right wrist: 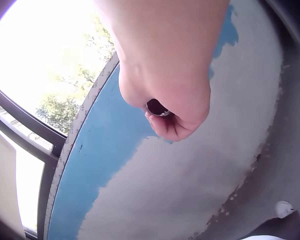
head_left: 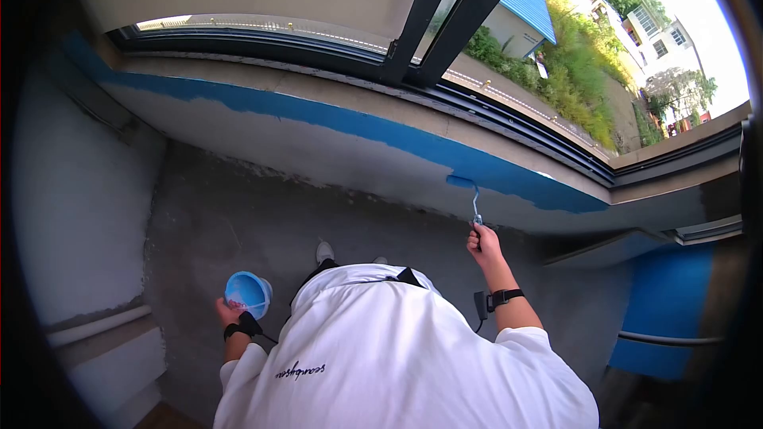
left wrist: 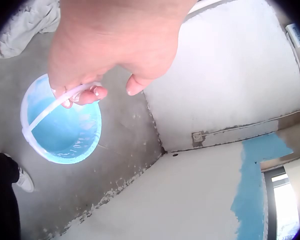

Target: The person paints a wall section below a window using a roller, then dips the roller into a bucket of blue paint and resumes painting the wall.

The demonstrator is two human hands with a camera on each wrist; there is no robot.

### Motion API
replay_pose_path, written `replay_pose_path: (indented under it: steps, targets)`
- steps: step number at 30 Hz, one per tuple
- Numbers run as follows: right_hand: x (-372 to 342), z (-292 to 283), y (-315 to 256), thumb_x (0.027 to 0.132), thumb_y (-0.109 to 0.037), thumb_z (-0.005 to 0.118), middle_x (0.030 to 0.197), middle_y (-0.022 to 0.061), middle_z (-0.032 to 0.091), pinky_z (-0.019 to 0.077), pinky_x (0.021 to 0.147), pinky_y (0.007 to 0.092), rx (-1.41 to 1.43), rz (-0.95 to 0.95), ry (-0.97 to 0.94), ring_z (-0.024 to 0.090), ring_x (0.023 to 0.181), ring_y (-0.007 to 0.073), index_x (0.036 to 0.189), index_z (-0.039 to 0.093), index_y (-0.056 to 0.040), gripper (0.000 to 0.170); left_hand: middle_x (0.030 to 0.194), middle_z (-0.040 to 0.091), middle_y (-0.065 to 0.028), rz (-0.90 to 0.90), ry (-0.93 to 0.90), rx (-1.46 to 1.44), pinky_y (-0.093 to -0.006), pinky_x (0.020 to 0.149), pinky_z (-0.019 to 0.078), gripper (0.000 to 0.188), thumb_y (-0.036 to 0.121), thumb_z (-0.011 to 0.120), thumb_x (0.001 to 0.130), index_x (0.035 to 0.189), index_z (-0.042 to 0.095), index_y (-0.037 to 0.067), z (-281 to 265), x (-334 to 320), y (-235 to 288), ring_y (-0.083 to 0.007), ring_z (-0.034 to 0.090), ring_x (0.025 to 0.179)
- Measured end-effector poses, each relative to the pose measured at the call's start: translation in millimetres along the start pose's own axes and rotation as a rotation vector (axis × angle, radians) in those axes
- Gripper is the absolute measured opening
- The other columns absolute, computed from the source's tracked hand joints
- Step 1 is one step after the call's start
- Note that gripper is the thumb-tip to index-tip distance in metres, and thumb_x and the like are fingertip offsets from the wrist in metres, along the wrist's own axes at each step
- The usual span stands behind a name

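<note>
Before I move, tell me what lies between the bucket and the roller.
From bucket to roller, the head view shows grey floor, a white shoe, more floor, then pale wall.

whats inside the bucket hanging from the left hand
Blue paint shows in the bucket, with streaks up its inner wall. The handle and left hand cover part of the inside, so what lies there can't be seen.

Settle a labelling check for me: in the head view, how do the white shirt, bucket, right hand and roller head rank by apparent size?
1. White shirt
2. Bucket
3. Right hand
4. Roller head
All four differ plainly as pictured.
</note>
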State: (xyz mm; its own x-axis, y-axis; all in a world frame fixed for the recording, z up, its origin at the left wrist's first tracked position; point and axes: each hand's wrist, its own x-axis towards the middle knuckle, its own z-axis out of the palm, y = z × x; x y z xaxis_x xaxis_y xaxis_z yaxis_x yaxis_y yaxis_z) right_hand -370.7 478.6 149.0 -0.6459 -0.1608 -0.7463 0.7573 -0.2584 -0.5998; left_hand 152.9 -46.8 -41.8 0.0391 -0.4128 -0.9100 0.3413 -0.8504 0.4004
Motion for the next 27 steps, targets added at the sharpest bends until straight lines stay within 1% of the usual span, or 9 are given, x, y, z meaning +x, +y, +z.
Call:
replay_pose_path:
  steps: [5, 8, 9, 11, 12, 15, 19, 22, 27]
  targets:
    - [-46.1, -7.0, -15.1, 0.094, -0.013, 0.048, 0.066, -0.001, 0.041, 0.0296, 0.044, 0.0206, 0.087, -0.047, -0.09, 0.036, 0.051, 0.0063, 0.101, 0.052, -0.004, 0.013, 0.062, 0.038, 0.0005, -0.01, 0.047, -0.063, -0.0321, 0.061, 0.0353, 0.039, 0.048, 0.056, 0.076, 0.068, 0.038, 0.014, -18.4, -17.8, -8.3, -0.0143, 0.038, 0.059]
    - [-42.6, -10.2, -16.0, 0.095, -0.013, 0.047, 0.066, -0.001, 0.041, 0.0291, 0.044, 0.0203, 0.088, -0.06, -0.099, 0.036, 0.051, 0.0062, 0.103, 0.052, -0.004, 0.013, 0.062, 0.038, -0.0009, -0.004, 0.069, 0.021, -0.0317, 0.06, 0.0359, 0.038, 0.047, 0.054, 0.076, 0.068, 0.038, 0.013, -43.9, 1.6, -10.5, -0.0154, 0.039, 0.057]
    - [-39.5, -13.5, -15.0, 0.095, -0.013, 0.047, 0.067, -0.001, 0.041, 0.0291, 0.044, 0.0201, 0.075, -0.061, -0.103, 0.036, 0.051, 0.0062, 0.102, 0.052, -0.004, 0.013, 0.062, 0.038, -0.0016, -0.009, 0.076, 0.069, -0.0315, 0.059, 0.0361, 0.038, 0.047, 0.053, 0.077, 0.068, 0.038, 0.013, -42.8, 6.7, -8.6, -0.016, 0.039, 0.057]
    - [-20.4, -14.7, -6.4, 0.094, -0.013, 0.049, 0.067, -0.0014, 0.042, 0.0313, 0.044, 0.0204, 0.081, -0.039, -0.099, 0.037, 0.052, 0.0063, 0.1, 0.052, -0.0041, 0.011, 0.062, 0.039, -0.0022, 0.114, 0.067, 0.127, -0.0324, 0.058, 0.0365, 0.039, 0.048, 0.052, 0.076, 0.068, 0.039, 0.013, -31.4, -9.1, -12.5, -0.0167, 0.039, 0.056]
    - [-13.2, -13.7, -4.3, 0.094, -0.013, 0.049, 0.067, -0.0017, 0.041, 0.0319, 0.045, 0.0203, 0.06, -0.03, -0.085, 0.037, 0.053, 0.0062, 0.102, 0.052, -0.0033, 0.013, 0.062, 0.041, -0.0027, 0.001, 0.053, 0.141, -0.0329, 0.058, 0.0368, 0.041, 0.051, 0.051, 0.075, 0.068, 0.039, 0.012, -37.6, 6.1, -6.0, -0.0175, 0.04, 0.057]
    - [-4.8, -21.3, -5.2, 0.094, -0.014, 0.049, 0.067, -0.0016, 0.042, 0.0323, 0.046, 0.0201, -0.01, -0.027, -0.072, 0.038, 0.053, 0.0063, 0.101, 0.052, -0.0038, 0.013, 0.062, 0.042, -0.0027, -0.003, 0.035, 0.196, -0.034, 0.059, 0.0368, 0.041, 0.052, 0.051, 0.075, 0.067, 0.039, 0.013, -23.8, -3.2, 4.5, -0.0181, 0.041, 0.058]
    - [-35.5, -43.8, -31.1, 0.092, -0.013, 0.05, 0.067, -0.0019, 0.044, 0.0332, 0.045, 0.0192, -0.133, -0.072, -0.088, 0.04, 0.052, 0.0053, 0.096, 0.051, -0.0054, 0.009, 0.061, 0.042, -0.0028, -0.034, 0.037, 0.234, -0.0362, 0.061, 0.0368, 0.042, 0.054, 0.05, 0.073, 0.065, 0.039, 0.014, -11.1, -21.7, 2.1, -0.0193, 0.042, 0.06]
    - [-67.5, -67.1, -54.6, 0.092, -0.013, 0.049, 0.067, -0.0018, 0.043, 0.0319, 0.045, 0.0197, -0.084, -0.121, -0.075, 0.039, 0.052, 0.0053, 0.1, 0.05, -0.0047, 0.012, 0.061, 0.043, -0.0029, -0.052, 0.06, 0.25, -0.0374, 0.062, 0.0369, 0.043, 0.055, 0.05, 0.072, 0.064, 0.038, 0.014, -16.6, -27.6, -3.3, -0.0199, 0.042, 0.06]
    - [-87.3, -100.4, -81.7, 0.094, -0.013, 0.047, 0.066, -0.0021, 0.041, 0.0303, 0.044, 0.0196, -0.022, -0.212, -0.011, 0.037, 0.051, 0.0048, 0.104, 0.049, -0.0044, 0.014, 0.059, 0.044, -0.0032, 0.024, -0.017, 0.225, -0.0398, 0.062, 0.0372, 0.042, 0.053, 0.05, 0.072, 0.062, 0.039, 0.014, 1.6, -41.7, -6.1, -0.0209, 0.044, 0.059]
